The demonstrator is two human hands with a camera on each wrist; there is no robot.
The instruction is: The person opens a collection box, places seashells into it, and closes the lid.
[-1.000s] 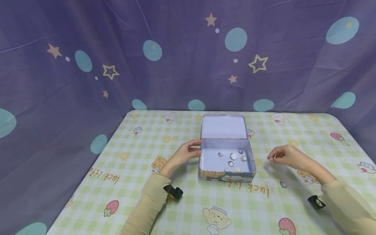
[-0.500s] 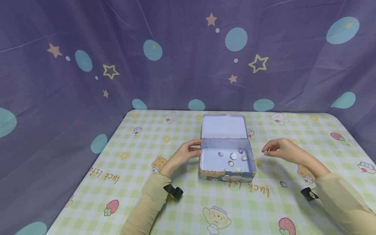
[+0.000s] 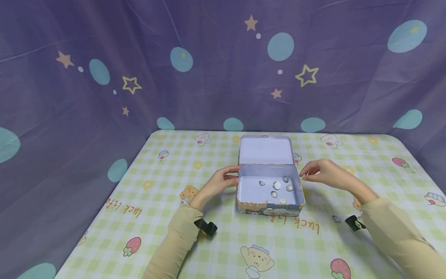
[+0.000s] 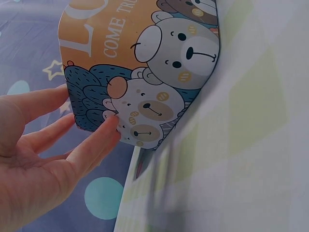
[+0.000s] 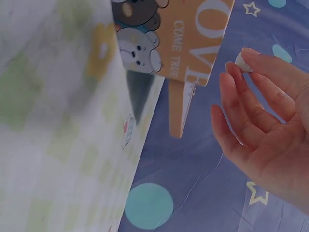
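A rectangular tin box (image 3: 245,209) with a cartoon-bear print stands with its hinged lid (image 3: 266,150) raised. Several small seashells, one of them a pale shell (image 3: 277,185), lie on its white floor, mostly toward the right. My left hand (image 3: 217,182) touches the tin's left side with fairly straight fingers; in the left wrist view its fingertips (image 4: 113,123) rest against the printed wall. Just outside the right rim, my right hand (image 3: 325,174) pinches a small whitish seashell (image 5: 243,62) between thumb and fingertips, above rim height in the right wrist view.
One more small shell (image 3: 336,219) lies on the checked tablecloth (image 3: 195,252), right of the tin and below my right forearm. Behind the table's far edge hangs a purple curtain (image 3: 216,77) with stars and blue dots.
My right hand has moved left and slightly away from me, from over the cloth to the tin's right rim, carrying the seashell. The left hand and the tin have stayed in place.
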